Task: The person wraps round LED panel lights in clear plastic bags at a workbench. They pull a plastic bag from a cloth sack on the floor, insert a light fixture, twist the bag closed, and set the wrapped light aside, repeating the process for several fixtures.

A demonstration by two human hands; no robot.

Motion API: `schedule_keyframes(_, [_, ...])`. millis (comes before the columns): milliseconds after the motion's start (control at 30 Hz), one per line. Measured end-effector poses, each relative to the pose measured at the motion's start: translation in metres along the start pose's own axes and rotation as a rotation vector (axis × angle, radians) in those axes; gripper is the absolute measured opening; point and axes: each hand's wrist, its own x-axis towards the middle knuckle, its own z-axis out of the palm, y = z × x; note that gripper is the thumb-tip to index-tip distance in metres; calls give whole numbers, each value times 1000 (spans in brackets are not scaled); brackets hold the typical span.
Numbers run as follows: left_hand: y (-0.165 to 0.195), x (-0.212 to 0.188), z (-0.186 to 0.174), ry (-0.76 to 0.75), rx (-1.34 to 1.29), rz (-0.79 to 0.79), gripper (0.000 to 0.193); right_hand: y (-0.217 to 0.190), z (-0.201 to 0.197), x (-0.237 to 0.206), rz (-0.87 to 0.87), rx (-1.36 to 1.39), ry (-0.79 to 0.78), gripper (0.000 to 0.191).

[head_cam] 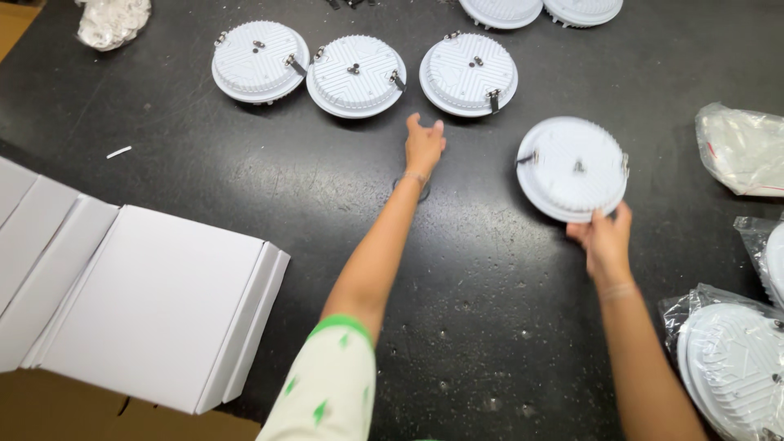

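While our left hand [424, 147] stretches forward, fingers loosely spread and holding nothing, it hovers just short of a row of three round white downlights [468, 73] on the black table [204, 155]. Our right hand [606, 237] pinches the near rim of a fourth downlight [572, 167], tilted slightly, ribbed back facing up, spring clips at its sides. Being round, it shows no long axis.

Two discs [539, 10] are being cut off by the top edge. The bagged disc [731, 367] and another bag [768, 253] are running off the right edge. Plastic is blurring their detail.
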Motion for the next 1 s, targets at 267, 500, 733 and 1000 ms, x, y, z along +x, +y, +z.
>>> schedule_keyframes(267, [31,46,52,325,-230,-126,36,-10,-56,-181,267,-152,155,56])
schedule_keyframes(500, [14,16,42,284,-282,-85,37,5,-67,-247,259,-96,207,57])
schedule_keyframes(733, [-29,-124,-49,-16,-265,-148,41,4,-83,-260,295,-101,194,57])
schedule_keyframes(1000, [-8,-331,-148,-101,-230,-282,41,-17,-109,-285,247,-201,78,49])
